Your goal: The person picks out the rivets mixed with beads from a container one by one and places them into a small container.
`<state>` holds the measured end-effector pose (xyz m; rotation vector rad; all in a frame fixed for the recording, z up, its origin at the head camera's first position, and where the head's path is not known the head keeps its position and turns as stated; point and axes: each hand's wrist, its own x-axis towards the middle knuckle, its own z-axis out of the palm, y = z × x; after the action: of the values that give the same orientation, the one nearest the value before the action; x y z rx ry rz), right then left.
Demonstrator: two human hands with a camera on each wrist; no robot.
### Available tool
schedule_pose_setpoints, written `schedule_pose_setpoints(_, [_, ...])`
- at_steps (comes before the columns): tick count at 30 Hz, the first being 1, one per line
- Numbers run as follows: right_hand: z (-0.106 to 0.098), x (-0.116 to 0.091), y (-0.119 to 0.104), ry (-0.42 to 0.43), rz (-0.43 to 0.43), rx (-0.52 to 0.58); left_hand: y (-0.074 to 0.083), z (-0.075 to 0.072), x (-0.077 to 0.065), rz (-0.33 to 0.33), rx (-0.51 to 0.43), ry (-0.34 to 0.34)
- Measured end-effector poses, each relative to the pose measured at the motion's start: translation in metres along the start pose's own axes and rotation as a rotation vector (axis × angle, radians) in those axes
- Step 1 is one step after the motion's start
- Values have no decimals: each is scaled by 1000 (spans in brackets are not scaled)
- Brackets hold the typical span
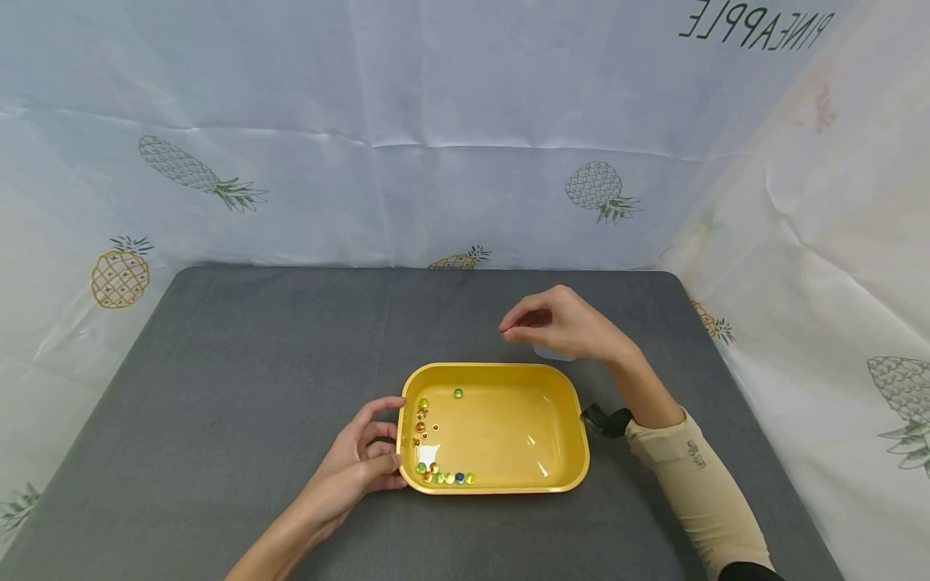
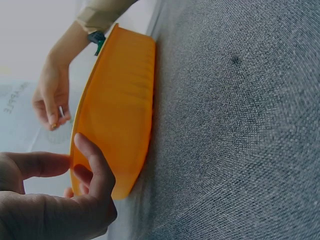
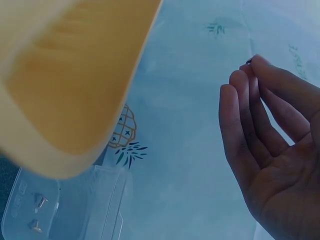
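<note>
A yellow tray [image 1: 501, 436] stands in front of me with glass marbles [image 1: 458, 394] and small brass-coloured pieces [image 1: 425, 436] in it, mostly along its left and near-left side. My left hand [image 1: 356, 460] grips the tray's left rim, fingers and thumb against the edge and outer wall. Beyond the tray's far right edge, my right hand [image 1: 563, 323] is raised. Its thumb and fingertips pinch a tiny shiny metal piece [image 3: 249, 61], mostly hidden by the fingers. Below that hand is a clear plastic box [image 3: 107, 200], holding a few small metal pieces [image 3: 40, 201].
The grey tabletop [image 1: 240, 420] spreads around the tray. A white cloth [image 1: 465, 97] printed with pineapples hangs behind the table and along its sides. A dark strap [image 1: 610, 421] sits at my right wrist, near the tray's right edge.
</note>
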<state>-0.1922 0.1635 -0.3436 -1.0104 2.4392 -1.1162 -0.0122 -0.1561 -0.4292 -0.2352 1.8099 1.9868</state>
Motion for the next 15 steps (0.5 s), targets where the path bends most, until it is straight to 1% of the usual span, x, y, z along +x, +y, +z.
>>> schedule_pose_setpoints(15, [-11,-6,19,58,67,18,0,-1,0,4,-8,-7])
